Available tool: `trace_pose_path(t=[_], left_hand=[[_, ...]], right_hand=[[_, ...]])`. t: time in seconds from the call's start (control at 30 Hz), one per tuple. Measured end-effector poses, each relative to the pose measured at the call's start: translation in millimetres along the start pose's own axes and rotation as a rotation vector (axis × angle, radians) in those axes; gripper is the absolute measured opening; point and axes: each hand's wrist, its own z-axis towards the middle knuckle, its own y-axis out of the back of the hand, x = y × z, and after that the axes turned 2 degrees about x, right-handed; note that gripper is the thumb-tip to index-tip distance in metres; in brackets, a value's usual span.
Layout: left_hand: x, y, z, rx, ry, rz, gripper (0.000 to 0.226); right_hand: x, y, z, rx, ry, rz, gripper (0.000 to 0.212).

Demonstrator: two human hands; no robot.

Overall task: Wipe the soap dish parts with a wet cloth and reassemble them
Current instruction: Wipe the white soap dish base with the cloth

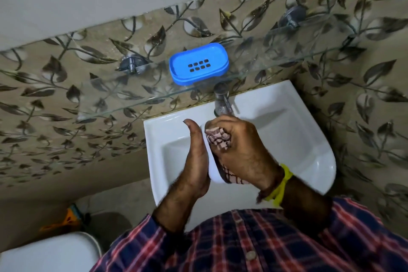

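— Soap dish parts first: where are they?
— One is the blue plastic slotted tray with its blue base (198, 63), sitting on the clear glass wall shelf (136, 104), far from the person and just above the tap. The other is a white plastic oval piece (211, 166), held on edge over the white ceramic basin (309, 139).

— Who holds the white piece?
— The left hand (194, 161) lies flat against its left side, palm pressed to it, thumb straight up. Whether the fingers curl round the far side I cannot tell — they are hidden.

— And the other hand?
— The right hand (240, 150) is curled round a pink-and-dark checked cloth (218, 139), bunched in the fist and pressed into the white piece. More of the cloth shows below the palm, inside the piece's near end.

— Anything on the wrist?
— A yellow thread band (281, 183) is tied round the right wrist, beside a darker one.

— What else is around?
— A chrome tap (221, 99) stands at the far edge of the basin, just beyond the right hand's knuckles. The wall carries beige tiles with a dark leaf pattern (353, 62). A red-and-navy checked shirt (242, 245) fills the near side, and a white rounded cistern lid (48, 254) sits at the near left.
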Motion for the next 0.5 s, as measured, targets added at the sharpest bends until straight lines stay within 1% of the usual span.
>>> trace_pose_path(t=[0.07,0.13,0.2,0.23,0.3,0.33,0.37,0.4,0.43,0.5], left_hand=[[0.9,0.5,-2.6,0.040,0.049,0.034,0.083],[3.5,-3.2,-2.8,0.054,0.067,0.079,0.084],[3.5,-5.5,-1.6,0.042,0.072,0.060,0.084],[0.6,-4.7,-1.1,0.039,0.072,0.059,0.085],[-9.3,-2.4,-1.9,0.047,0.068,0.090,0.089],[-12.6,0.0,-2.6,0.062,0.068,0.105,0.091],[-13.9,1.7,-2.6,0.078,0.072,0.117,0.092],[-14.0,1.5,-2.6,0.086,0.066,0.131,0.091],[-11.7,0.1,-1.9,0.087,0.058,0.141,0.089],[-7.6,-2.8,-1.5,0.069,0.054,0.126,0.086]], right_hand=[[0.0,6.3,-0.9,0.056,0.038,-0.084,0.026],[0.8,10.6,1.3,-0.002,0.023,-0.156,0.020],[7.0,13.1,5.6,-0.055,-0.032,-0.089,0.016],[9.2,14.1,6.4,-0.037,-0.067,-0.035,0.018],[8.3,17.7,4.5,0.071,-0.128,0.043,0.013],[7.7,19.2,2.4,0.121,-0.162,0.056,0.013],[6.9,19.9,0.6,0.136,-0.196,0.065,0.013],[4.3,19.5,0.7,0.108,-0.228,0.081,0.015],[3.3,18.5,2.5,0.047,-0.257,0.101,0.019],[5.9,16.5,7.1,-0.046,-0.274,0.152,0.023]])
